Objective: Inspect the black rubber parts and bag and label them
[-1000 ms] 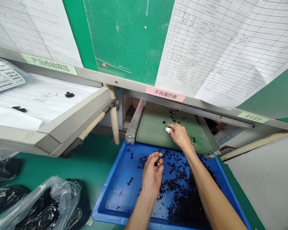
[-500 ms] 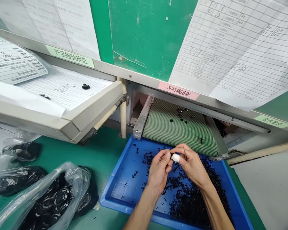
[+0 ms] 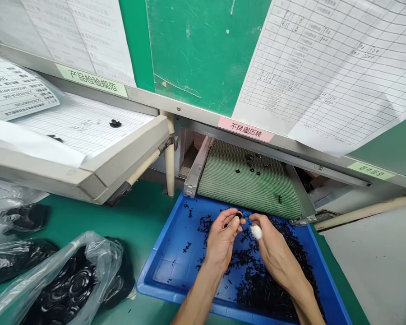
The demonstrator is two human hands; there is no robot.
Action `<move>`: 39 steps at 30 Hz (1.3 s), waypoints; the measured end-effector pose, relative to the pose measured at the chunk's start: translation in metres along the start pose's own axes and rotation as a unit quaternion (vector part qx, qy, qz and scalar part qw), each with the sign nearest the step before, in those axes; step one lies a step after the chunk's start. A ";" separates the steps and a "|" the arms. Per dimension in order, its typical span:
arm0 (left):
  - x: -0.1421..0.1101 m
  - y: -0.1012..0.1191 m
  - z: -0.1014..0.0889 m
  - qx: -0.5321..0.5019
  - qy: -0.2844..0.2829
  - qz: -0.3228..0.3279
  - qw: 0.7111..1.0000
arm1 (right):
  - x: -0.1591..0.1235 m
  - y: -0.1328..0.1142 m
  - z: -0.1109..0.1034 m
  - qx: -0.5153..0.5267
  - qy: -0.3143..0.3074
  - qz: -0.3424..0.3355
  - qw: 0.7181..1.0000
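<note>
Left hand (image 3: 222, 240) pinches a small black plastic part (image 3: 238, 215) between thumb and fingertips, a narrow grip over the blue tray (image 3: 148, 280). Right hand (image 3: 276, 255) curls loosely, holding nothing visible, its white-wrapped fingertip (image 3: 256, 232) just beside the left hand, at 3 o'clock; 0.5 s earlier the 2 hands met. Green mesh conveyor (image 3: 243, 180) at 12 o'clock, scattered black parts (image 3: 250, 163) on it.

Tray: a blue plastic tray (image 3: 146, 283) at lower centre is showing a smooth, faintly glossy finish.
Parts: small black moulded parts (image 3: 264, 289) in it are looking matt.
Belt: a green woven mesh belt (image 3: 243, 189) at centre is looking rough.
Bag: a clear plastic bag (image 3: 103, 257) at lower left is shining glossy.
Sheets: white paper sheets (image 3: 325, 67) at upper right are looking matt.
</note>
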State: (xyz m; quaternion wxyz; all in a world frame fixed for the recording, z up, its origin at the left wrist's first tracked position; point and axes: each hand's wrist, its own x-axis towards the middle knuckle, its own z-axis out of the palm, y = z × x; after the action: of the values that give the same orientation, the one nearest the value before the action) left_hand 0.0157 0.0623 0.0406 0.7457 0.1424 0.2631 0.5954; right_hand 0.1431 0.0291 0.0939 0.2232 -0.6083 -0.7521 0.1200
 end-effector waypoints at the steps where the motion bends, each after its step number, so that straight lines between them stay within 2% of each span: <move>1: 0.000 0.000 0.000 -0.005 -0.001 -0.002 1.000 | 0.000 -0.002 0.000 0.016 0.004 -0.026 1.000; 3: 0.000 0.000 0.001 -0.019 -0.005 -0.010 1.000 | 0.000 -0.002 0.002 0.015 0.026 -0.046 0.998; 8: 0.000 -0.001 0.001 -0.033 -0.022 -0.013 0.999 | -0.004 -0.003 0.018 -0.062 0.095 -0.020 0.993; 16: -0.001 -0.003 0.003 0.002 -0.024 0.021 1.000 | -0.001 -0.014 0.025 -0.155 0.097 -0.009 0.983; 21: -0.004 0.001 0.004 0.069 -0.019 0.057 0.996 | -0.001 -0.016 0.027 -0.180 0.111 -0.027 0.977; 24: -0.005 0.001 0.005 0.059 -0.027 0.054 0.996 | -0.003 -0.014 0.027 -0.180 0.117 -0.037 0.976; 29: -0.004 -0.003 0.006 0.056 -0.015 0.052 0.997 | -0.004 -0.015 0.030 -0.141 0.135 -0.009 0.981; 33: -0.003 -0.008 0.003 0.090 0.007 0.083 0.992 | -0.001 -0.026 0.032 -0.056 0.142 0.027 0.988; 36: -0.002 -0.011 0.001 0.118 0.031 0.103 0.987 | 0.004 -0.027 0.039 0.041 0.117 0.083 0.989; 39: -0.001 -0.013 -0.001 0.117 0.046 0.106 0.986 | 0.010 -0.014 0.050 0.089 0.118 0.157 0.976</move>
State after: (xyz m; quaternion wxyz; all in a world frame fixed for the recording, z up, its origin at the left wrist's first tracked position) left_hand 0.0256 0.0579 0.0331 0.6435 0.2286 0.3482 0.6421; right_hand 0.1053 0.0399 0.0581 0.3421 -0.7068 -0.6016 0.1468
